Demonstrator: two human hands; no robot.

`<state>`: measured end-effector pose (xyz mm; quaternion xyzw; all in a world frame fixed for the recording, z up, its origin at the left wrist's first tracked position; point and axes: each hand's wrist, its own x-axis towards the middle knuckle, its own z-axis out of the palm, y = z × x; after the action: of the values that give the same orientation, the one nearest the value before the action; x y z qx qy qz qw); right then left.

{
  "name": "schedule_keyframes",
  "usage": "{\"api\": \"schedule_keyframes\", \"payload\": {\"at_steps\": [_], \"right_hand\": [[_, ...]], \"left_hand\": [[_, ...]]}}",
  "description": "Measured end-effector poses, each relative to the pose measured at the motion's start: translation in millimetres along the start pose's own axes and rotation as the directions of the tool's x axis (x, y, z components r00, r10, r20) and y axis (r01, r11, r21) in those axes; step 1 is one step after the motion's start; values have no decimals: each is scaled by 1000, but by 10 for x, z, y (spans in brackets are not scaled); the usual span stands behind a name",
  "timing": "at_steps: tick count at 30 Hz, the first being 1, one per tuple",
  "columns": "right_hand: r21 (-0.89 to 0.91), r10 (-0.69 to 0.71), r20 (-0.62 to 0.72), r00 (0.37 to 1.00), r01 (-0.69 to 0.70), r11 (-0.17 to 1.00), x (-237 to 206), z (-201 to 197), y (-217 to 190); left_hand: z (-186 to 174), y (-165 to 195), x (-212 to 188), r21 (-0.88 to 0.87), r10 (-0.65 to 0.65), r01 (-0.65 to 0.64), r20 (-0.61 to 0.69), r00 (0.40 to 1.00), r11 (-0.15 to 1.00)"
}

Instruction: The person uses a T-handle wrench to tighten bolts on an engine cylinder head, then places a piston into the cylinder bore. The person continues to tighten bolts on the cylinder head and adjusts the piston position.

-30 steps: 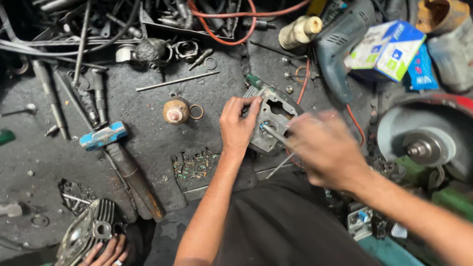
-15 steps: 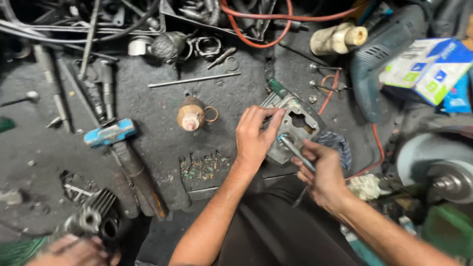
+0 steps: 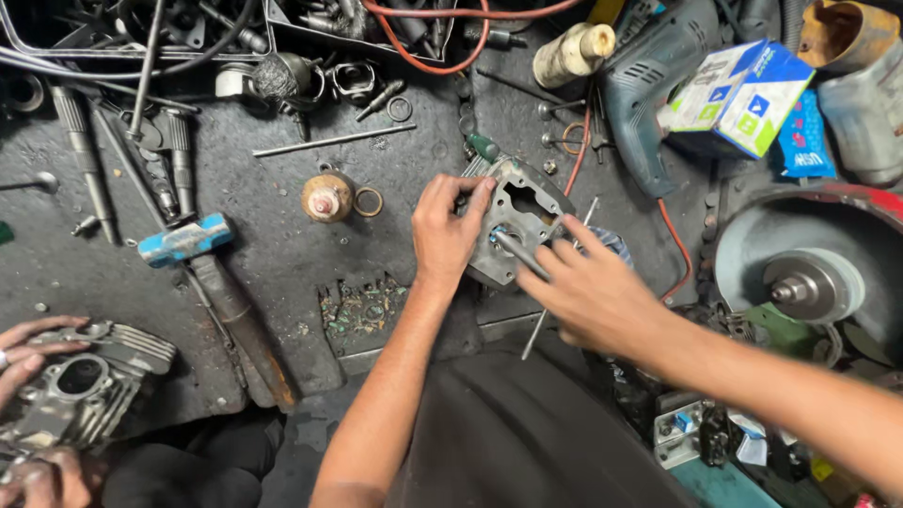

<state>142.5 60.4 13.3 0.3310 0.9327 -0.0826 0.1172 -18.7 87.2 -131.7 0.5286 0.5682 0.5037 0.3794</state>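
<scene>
A grey cast-metal engine part (image 3: 515,218), flat-faced with an irregular opening cut through it, lies on the dark, oily workbench (image 3: 273,263) near the middle of my view, just in front of the person's body. I judge it stiff and fairly heavy for its size, with hard edges and probably a greasy film, so it would slip under loose fingers; the outer rim and the corners look like the sound places to take hold, not the machined face.

The left hand (image 3: 442,230) is clamped on the part's near-left edge, fingers curled over the top, pinning it to the bench. The right hand (image 3: 588,292) is wrapped around a thin metal rod (image 3: 515,256) whose tip rests on the part's face, by the opening (I cannot tell whether it is a punch or a driver). The two hands are close together, both on the same piece.

Further out: a blue-headed hammer (image 3: 188,240) lies to the left, a small brass-coloured cap (image 3: 324,198) and ring just left of the part, a grey power drill (image 3: 649,103) and a blue and white box (image 3: 738,94) to the upper right, a bench grinder wheel (image 3: 814,282) at the right. At the lower left, another person's hands (image 3: 28,348) hold a finned engine cylinder (image 3: 89,381).
</scene>
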Motion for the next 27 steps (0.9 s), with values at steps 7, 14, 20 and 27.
{"api": "schedule_keyframes", "payload": {"at_steps": [7,14,20,27], "right_hand": [[87,23,359,933,-58,995,174,579,36],[811,704,378,602,-582,62,30,633,-211],[892,653,298,697,-447,71,79,430,-62],[58,-25,-117,993,32,998,-166,-53,19]], "left_hand": [[-6,40,6,23,-2,3,-17,1000,1000],[9,15,-7,-15,-32,32,-4,999,999],[3,-4,-2,-6,-4,5,8,1000,1000],[8,-28,-9,3,-41,41,1,999,999]]}}
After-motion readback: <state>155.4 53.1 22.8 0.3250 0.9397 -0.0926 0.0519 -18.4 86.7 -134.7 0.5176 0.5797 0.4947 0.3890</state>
